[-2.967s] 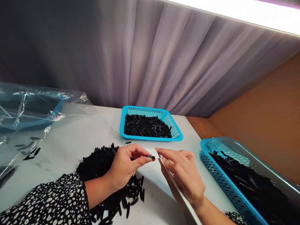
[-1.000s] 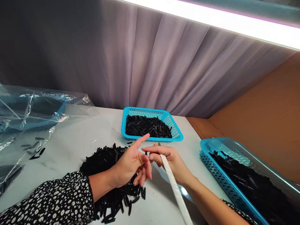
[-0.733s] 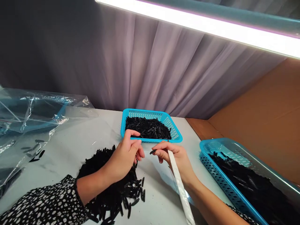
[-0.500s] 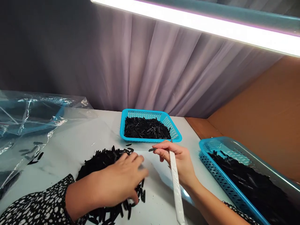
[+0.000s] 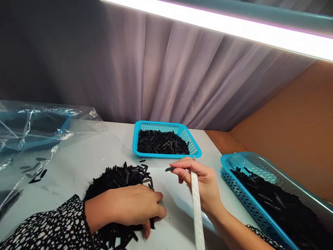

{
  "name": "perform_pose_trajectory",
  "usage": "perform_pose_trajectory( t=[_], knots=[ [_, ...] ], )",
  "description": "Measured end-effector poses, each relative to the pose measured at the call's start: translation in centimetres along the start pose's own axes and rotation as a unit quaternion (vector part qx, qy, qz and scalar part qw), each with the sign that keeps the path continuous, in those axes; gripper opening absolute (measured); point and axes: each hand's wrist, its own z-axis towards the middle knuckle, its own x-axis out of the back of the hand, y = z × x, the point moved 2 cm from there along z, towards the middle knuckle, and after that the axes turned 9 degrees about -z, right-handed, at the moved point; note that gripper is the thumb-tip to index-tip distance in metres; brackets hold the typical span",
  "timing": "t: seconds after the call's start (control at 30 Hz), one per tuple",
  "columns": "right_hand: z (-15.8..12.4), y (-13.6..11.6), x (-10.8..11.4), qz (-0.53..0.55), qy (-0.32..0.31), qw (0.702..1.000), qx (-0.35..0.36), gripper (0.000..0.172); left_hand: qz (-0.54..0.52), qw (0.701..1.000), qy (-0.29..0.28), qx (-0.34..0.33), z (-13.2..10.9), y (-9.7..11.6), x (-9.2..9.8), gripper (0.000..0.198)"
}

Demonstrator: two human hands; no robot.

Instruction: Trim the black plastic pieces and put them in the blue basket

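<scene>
My left hand (image 5: 135,206) lies over the near right side of a heap of small black strips (image 5: 111,177), its fingers bent down into them. Its fingertips are partly hidden, so I cannot make out what they grip. My right hand (image 5: 205,180) is raised right of the heap, pinching one small black strip (image 5: 170,169) between thumb and forefinger. A long, flat tool wrapped in white (image 5: 196,211) also rests in that hand, its narrow tip poking up past the forefinger and its other end slanting down out of view.
Behind the hands stands a blue perforated basket (image 5: 167,156) holding black strips. A longer blue basket (image 5: 249,205) with more strips and a clear plastic cover is at right. Clear plastic sheeting (image 5: 52,139) covers the left side. A bright tube light (image 5: 221,26) hangs above.
My left hand has come down onto the heap, its outstretched fingers now bent into the strips. My right hand stays nearly in place, still pinching a strip and holding the white-wrapped tool.
</scene>
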Motion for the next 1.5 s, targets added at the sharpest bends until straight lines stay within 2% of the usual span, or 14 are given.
perform_pose_trajectory(
  t=[0.1,0.33,0.53,0.6,0.63,0.73,0.8,0.83,0.9,0.97,1.13,1.33,1.4,1.5],
  knots=[
    [-0.2,0.1,-0.1,0.001,0.001,1.0,-0.026,0.004,-0.067,0.998,0.015,0.009,-0.1,-0.2,-0.1,0.025],
    [-0.7,0.5,-0.3,0.015,-0.013,0.997,-0.069,0.022,-0.175,0.974,0.128,0.066,0.1,-1.0,0.1,0.025],
    [-0.7,-0.1,-0.5,0.049,-0.015,0.994,-0.097,0.028,-0.318,0.921,0.199,0.101,0.6,-1.3,0.4,0.016],
    [-0.7,0.0,-0.6,0.063,-0.016,0.992,-0.109,0.029,-0.4,0.883,0.219,0.116,0.9,-1.4,0.5,0.019],
    [-0.8,0.0,-0.7,0.077,-0.016,0.99,-0.113,0.03,-0.458,0.851,0.224,0.124,1.0,-1.4,0.5,0.021],
    [-0.9,0.4,-0.8,0.125,-0.013,0.985,-0.117,0.03,-0.646,0.714,0.237,0.129,1.4,-1.3,0.3,0.023],
    [-0.9,0.5,-0.8,0.142,-0.01,0.983,-0.117,0.03,-0.722,0.635,0.239,0.134,1.5,-1.2,0.2,0.024],
    [-0.8,0.5,-0.8,0.143,-0.01,0.983,-0.117,0.029,-0.744,0.608,0.238,0.14,1.5,-1.1,0.1,0.024],
    [-0.8,0.5,-0.9,0.139,-0.014,0.983,-0.121,0.029,-0.768,0.574,0.24,0.15,1.5,-1.0,0.0,0.024],
    [-0.6,0.4,-0.9,0.137,-0.017,0.983,-0.126,0.03,-0.772,0.566,0.252,0.143,1.6,-1.0,0.0,0.023],
    [-0.4,0.6,-0.8,0.121,-0.019,0.983,-0.139,0.031,-0.758,0.585,0.276,0.083,1.9,-1.0,0.0,0.022],
    [-0.6,1.0,-0.5,0.048,-0.021,0.99,-0.129,0.028,-0.778,0.558,0.283,0.061,2.0,-1.5,-0.3,0.035],
    [-0.4,1.0,-0.6,0.062,-0.017,0.989,-0.133,0.027,-0.77,0.569,0.283,0.059,2.1,-1.6,-0.4,0.041],
    [-0.1,0.8,-0.7,0.163,-0.018,0.972,-0.17,0.025,-0.745,0.599,0.287,0.062,2.1,-1.6,-0.6,0.047]
  ],
)
